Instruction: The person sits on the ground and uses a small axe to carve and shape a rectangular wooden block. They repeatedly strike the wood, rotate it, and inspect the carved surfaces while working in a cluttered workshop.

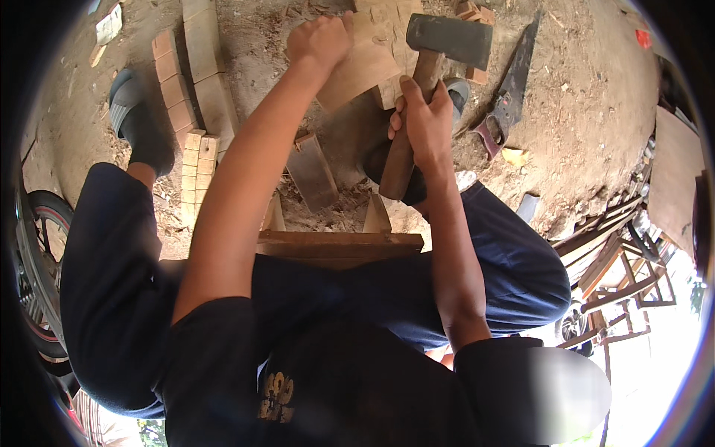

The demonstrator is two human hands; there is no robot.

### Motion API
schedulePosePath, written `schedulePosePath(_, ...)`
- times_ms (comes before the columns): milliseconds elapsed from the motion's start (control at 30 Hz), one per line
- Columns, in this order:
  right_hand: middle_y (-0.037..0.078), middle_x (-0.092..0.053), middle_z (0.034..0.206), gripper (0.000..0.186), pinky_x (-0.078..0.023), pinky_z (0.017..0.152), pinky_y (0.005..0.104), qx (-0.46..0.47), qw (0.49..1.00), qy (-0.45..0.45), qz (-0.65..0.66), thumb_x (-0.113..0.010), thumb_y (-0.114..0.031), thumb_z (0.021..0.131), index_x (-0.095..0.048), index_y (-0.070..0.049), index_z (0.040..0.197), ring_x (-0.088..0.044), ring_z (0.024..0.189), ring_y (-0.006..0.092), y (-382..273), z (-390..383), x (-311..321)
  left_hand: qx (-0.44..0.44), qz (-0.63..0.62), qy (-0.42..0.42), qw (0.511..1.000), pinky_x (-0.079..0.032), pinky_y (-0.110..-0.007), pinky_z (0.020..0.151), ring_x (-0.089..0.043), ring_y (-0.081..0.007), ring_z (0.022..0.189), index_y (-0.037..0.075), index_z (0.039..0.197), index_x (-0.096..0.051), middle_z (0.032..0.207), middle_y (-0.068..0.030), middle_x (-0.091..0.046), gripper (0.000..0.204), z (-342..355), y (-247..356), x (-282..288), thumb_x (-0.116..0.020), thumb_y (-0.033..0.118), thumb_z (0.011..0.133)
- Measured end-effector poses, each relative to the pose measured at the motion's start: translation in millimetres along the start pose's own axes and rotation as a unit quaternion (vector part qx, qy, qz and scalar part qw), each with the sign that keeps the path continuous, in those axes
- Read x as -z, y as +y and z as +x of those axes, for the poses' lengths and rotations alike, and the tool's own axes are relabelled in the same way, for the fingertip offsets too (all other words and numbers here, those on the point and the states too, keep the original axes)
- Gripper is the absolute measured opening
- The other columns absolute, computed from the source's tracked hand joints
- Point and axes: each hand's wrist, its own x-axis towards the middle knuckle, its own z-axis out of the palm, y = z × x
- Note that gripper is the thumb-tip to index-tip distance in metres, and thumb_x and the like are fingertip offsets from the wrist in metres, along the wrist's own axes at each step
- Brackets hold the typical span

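My right hand (pixel 426 123) is wrapped round the thick wooden handle of a hatchet (pixel 450 40). Its dark metal head is raised at the far end, over the right side of the wood. My left hand (pixel 320 41) is closed at the far left edge of a flat, light wooden board (pixel 363 73); its fingertips are hidden from me. The board lies tilted over a larger wooden block (pixel 387 15), which my right hand and the hatchet partly cover.
A handsaw (pixel 514 93) lies on the dirt floor to the right. Stacked wooden blocks (pixel 197 175) and long timbers (pixel 205 56) are at the left. Close by are a short plank (pixel 313 175) and a low wooden bench (pixel 339 242). A wheel (pixel 48 231) stands at far left.
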Motion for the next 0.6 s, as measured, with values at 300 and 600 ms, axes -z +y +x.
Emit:
schedulePosePath(300,0.004,-0.051,0.068,0.021,-0.045,0.039,0.0298,-0.021,1.000,-0.011,0.003,-0.060,-0.017,0.095,-0.047,-0.001,0.098,-0.051,0.045,0.0124,-1,0,9,-0.030,0.017,0.009,0.999,-0.059,-0.045,0.072,-0.072,-0.0327,0.085,0.006,0.084,-0.075,0.087,-0.0157,-0.073,0.066,-3,-13,5,-0.023,0.040,0.105)
schedulePosePath(600,0.010,-0.058,0.065,0.031,-0.047,0.039,0.0334,-0.011,0.994,-0.023,-0.107,-0.061,-0.019,0.092,-0.048,0.007,0.100,-0.058,0.045,0.0168,27,1,-11,-0.048,0.029,-0.071,0.996,-0.056,-0.051,0.081,-0.069,-0.0402,0.090,0.002,0.088,-0.074,0.095,-0.0214,-0.072,0.066,3,-8,25,-0.022,0.040,0.105)
